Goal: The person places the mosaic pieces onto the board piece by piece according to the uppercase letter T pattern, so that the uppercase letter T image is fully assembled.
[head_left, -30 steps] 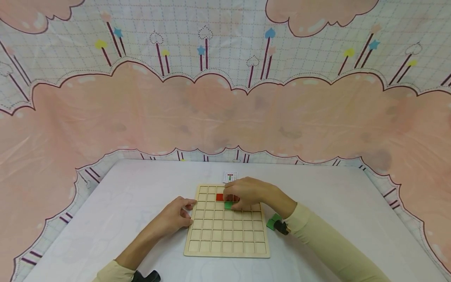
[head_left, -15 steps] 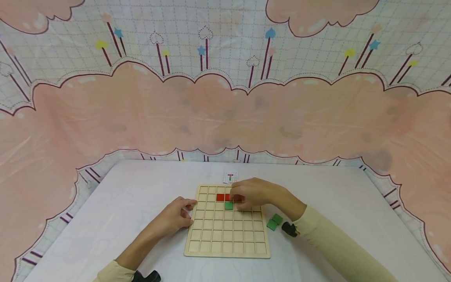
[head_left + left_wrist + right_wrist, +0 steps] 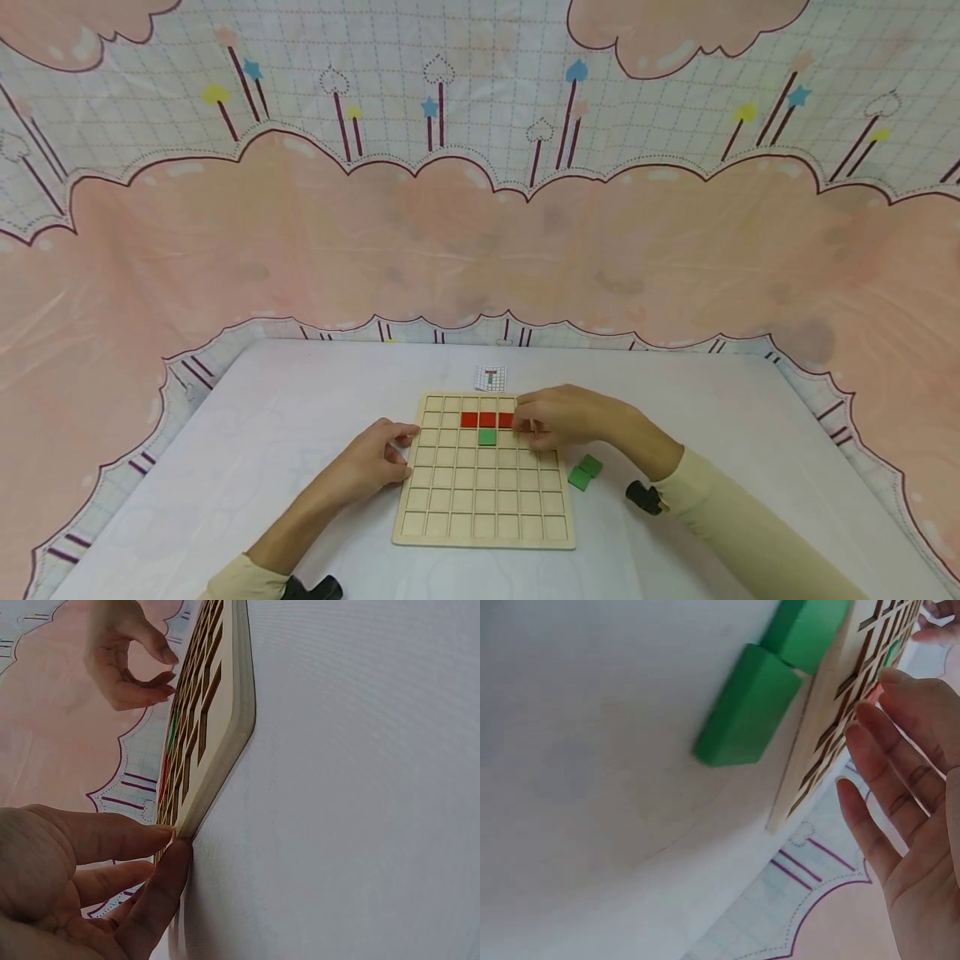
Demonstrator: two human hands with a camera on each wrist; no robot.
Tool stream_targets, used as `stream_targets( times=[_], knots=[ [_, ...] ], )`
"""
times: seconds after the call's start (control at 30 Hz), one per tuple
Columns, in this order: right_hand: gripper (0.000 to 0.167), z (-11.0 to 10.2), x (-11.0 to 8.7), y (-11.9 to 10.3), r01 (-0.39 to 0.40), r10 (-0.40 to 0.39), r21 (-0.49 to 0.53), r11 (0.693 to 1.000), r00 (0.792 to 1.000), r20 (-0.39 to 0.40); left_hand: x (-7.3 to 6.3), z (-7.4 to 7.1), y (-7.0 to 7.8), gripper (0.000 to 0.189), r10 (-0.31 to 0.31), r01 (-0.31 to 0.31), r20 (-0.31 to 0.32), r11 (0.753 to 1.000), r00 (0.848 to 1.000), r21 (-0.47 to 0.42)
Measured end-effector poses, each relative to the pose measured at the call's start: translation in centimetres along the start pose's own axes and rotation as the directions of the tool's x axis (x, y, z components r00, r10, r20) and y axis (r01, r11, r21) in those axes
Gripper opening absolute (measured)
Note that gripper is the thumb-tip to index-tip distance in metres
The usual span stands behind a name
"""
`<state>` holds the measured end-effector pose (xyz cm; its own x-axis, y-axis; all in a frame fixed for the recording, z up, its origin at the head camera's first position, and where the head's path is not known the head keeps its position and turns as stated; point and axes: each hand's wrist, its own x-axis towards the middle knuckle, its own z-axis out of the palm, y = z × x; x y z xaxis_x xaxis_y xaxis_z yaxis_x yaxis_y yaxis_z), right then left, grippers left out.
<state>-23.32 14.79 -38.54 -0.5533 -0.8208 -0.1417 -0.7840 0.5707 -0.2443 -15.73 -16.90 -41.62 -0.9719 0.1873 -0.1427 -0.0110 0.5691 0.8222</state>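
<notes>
Three red tiles near T-patterned card

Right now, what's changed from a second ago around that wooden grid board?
The right hand has moved right across the pale wooden grid board, uncovering more of the three red square tiles. No grip or release is clear. The left hand stayed at the board's left edge; the green square tile on the board and two loose green square tiles beside it stayed put.
</notes>
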Motion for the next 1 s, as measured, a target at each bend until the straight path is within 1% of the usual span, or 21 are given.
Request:
stream_targets(
  times=[0.27,0.47,0.7,1.0],
  knots=[
    [0.015,0.3,-1.4,0.7,-0.055,0.056,0.032,0.998,0.998,-0.018,0.1,0.0,-0.1,0.060,0.000,0.000,-0.001,1.000,1.000,-0.004],
    [0.017,0.3,-2.5,1.1,-0.056,0.057,0.049,0.997,0.998,-0.023,0.1,0.0,-0.1,0.061,-0.003,0.003,0.002,1.000,1.000,-0.004],
    [0.021,0.5,-3.9,1.5,-0.088,0.089,0.058,0.994,0.996,-0.013,0.1,0.0,-0.1,0.061,-0.007,0.007,0.005,1.000,1.000,-0.007],
    [0.020,0.6,-5.8,2.1,-0.103,0.106,0.082,0.991,0.994,-0.022,0.1,0.0,-0.1,0.060,-0.006,0.006,0.005,1.000,1.000,-0.001]
  ],
)
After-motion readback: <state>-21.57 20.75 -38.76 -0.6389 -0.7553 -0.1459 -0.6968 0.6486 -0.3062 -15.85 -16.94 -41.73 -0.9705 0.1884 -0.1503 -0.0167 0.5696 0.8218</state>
